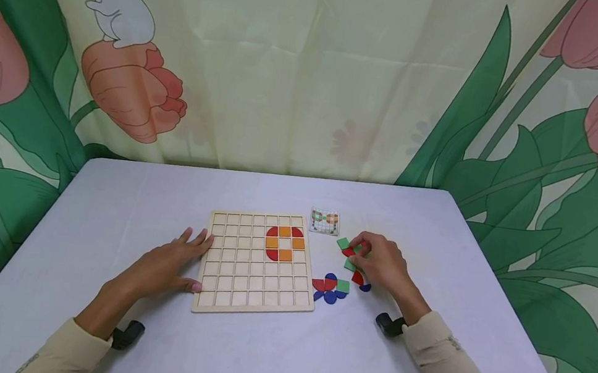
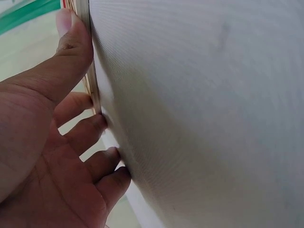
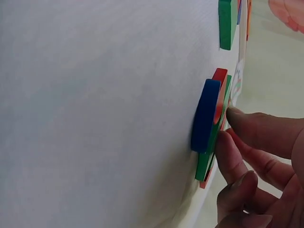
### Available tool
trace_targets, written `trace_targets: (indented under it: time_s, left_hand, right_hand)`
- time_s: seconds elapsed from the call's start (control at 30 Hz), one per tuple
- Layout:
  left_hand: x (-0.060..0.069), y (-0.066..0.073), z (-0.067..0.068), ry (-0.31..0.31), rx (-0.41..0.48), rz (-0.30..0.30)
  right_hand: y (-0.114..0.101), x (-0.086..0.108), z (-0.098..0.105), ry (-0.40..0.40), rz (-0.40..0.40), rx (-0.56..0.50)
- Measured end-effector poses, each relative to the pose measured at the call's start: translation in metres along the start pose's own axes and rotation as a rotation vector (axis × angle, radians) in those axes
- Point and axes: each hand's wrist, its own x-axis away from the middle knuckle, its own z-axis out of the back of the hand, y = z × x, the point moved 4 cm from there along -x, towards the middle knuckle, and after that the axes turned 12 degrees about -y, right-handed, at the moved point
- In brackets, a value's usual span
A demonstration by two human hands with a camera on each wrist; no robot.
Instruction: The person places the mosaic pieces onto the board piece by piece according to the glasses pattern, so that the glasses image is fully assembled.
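A square wooden grid board (image 1: 243, 279) lies on the table with red and orange pieces (image 1: 285, 231) set in a ring towards its upper right. My left hand (image 1: 163, 263) rests along the board's left side, fingers spread, fingertips and thumb touching its edge; the left wrist view shows the thumb (image 2: 71, 52) against the rim. To the right of the board, my right hand (image 1: 382, 262) is over loose pieces, thumb and forefinger pinching a red piece (image 1: 365, 245), mostly hidden by the fingers. Green pieces (image 1: 350, 265) and a blue piece (image 3: 206, 116) lie close by.
Beyond the loose pieces, a small pattern card (image 1: 325, 221) lies near the board's upper right corner. Blue, red and green pieces (image 1: 329, 297) cluster beside the board's lower right edge. A white cloth covers the table (image 1: 266, 363); a printed curtain (image 1: 300, 87) hangs behind.
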Motion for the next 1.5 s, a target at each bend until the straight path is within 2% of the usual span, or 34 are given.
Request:
trace_targets:
  time_s: [0.47,0.7,0.97,1.1,1.3,1.5]
  left_hand:
    - [0.0,-0.001,0.0,0.0,0.006,-0.009]
    - [0.0,-0.001,0.0,-0.001,0.0,-0.011]
    - [-0.001,-0.001,0.0,-0.003,-0.006,-0.004]
    - [0.0,-0.001,0.0,0.0,-0.001,-0.003]
    - [0.0,0.0,0.0,-0.003,0.012,-0.002]
    - [0.001,0.0,0.001,-0.002,0.015,0.002]
  right_hand:
    - [-0.006,-0.004,-0.001,0.047,-0.036,0.066]
    - [-0.008,-0.004,-0.004,-0.005,0.03,0.033]
    - [-0.012,-0.005,-0.005,0.013,-0.011,0.093]
    - [-0.019,-0.007,-0.009,-0.008,0.012,0.108]
    - [-0.026,-0.008,-0.015,-0.026,0.043,0.064]
    - [-0.025,-0.008,-0.015,-0.008,-0.009,0.083]
